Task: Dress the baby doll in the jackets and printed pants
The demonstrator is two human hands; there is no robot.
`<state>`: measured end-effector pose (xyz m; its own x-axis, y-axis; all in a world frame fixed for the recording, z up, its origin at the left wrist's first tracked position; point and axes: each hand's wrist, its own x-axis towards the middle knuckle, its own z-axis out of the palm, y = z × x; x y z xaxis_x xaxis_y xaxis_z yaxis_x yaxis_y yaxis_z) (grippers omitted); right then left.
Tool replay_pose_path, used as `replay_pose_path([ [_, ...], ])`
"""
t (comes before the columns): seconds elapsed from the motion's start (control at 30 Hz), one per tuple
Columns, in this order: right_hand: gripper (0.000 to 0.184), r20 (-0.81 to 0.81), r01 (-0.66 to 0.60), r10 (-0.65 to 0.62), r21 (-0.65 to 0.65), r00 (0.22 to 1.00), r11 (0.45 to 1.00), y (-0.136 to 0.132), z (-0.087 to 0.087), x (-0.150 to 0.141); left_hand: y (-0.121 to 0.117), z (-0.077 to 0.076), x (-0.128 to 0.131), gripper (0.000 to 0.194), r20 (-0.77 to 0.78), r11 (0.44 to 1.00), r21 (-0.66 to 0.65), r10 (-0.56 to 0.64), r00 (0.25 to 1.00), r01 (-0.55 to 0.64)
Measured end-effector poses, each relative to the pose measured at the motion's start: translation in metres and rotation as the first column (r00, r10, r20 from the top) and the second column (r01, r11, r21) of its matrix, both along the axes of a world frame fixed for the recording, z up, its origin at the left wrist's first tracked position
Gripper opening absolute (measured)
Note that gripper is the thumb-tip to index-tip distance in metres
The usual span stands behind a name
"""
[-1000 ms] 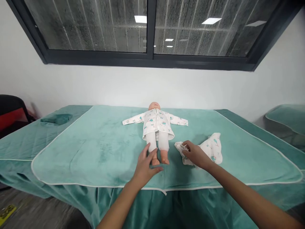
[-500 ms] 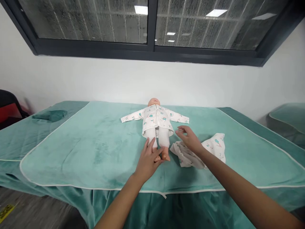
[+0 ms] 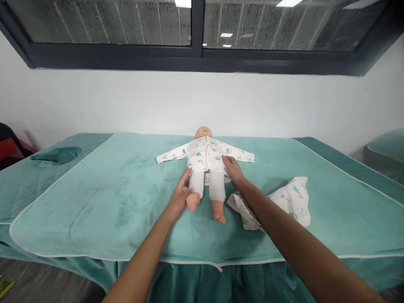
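A baby doll (image 3: pixel 206 168) lies on its back on a teal blanket (image 3: pixel 120 198), arms out, in a white printed jacket and white leggings. My left hand (image 3: pixel 179 194) is wrapped round the doll's lower left-side leg and lifts the foot a little. Resting on the jacket's hem at the doll's waist is my right hand (image 3: pixel 232 167), fingers curled onto the cloth. A crumpled white printed garment (image 3: pixel 284 200) lies on the blanket to the right, partly under my right forearm.
The blanket covers a table with a teal cloth hanging over the front edge (image 3: pixel 202 263). A dark teal folded cloth (image 3: pixel 57 154) lies at the far left. A white wall and dark window frame stand behind. Another teal-covered surface (image 3: pixel 386 145) shows at the right.
My right hand let go of the crumpled garment and moved up to the doll's waist. My left hand slid from the feet up the leg and took hold of it.
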<state>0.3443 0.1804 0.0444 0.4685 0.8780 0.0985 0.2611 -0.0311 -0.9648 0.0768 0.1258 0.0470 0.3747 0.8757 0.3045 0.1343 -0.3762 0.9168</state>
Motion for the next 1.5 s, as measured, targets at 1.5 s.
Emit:
replay_pose_path([
  [1.5,0.039,0.851,-0.311,0.359,-0.247,0.384,0.918,-0.218,0.038,0.005,-0.078,-0.006,0.020,0.025,-0.081,0.940,0.201,0.295,0.952,-0.275],
])
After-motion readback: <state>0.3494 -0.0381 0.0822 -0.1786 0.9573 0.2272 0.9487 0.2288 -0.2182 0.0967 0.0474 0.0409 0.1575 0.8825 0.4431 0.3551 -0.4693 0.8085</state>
